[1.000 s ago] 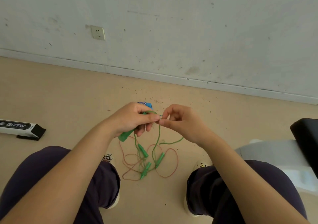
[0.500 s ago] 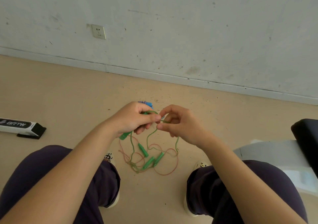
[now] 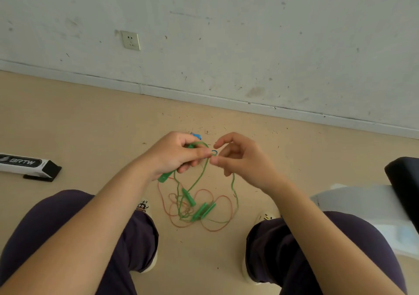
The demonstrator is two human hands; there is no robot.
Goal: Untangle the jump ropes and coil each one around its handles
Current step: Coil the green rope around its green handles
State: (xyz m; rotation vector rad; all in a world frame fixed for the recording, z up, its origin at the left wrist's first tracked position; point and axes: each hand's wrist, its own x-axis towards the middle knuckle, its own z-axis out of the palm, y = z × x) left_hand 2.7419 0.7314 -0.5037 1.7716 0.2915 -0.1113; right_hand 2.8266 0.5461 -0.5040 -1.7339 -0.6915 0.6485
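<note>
Our left hand (image 3: 179, 156) grips a green handle (image 3: 166, 176) and pinches the green rope (image 3: 199, 179) at its fingertips; our right hand (image 3: 242, 158), fingers curled, pinches the same rope beside a small blue loop (image 3: 214, 152); below, three green handles (image 3: 199, 208) and an orange rope (image 3: 217, 213) lie tangled on the floor (image 3: 90, 131) between our knees; a boxed item (image 3: 27, 165) lies far left.

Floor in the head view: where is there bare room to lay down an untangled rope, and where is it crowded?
Bare floor lies between the wall's baseboard and the white box, and again right of the hands toward the black seat. Between the knees it is crowded: green handles and orange rope lie tangled.
</note>
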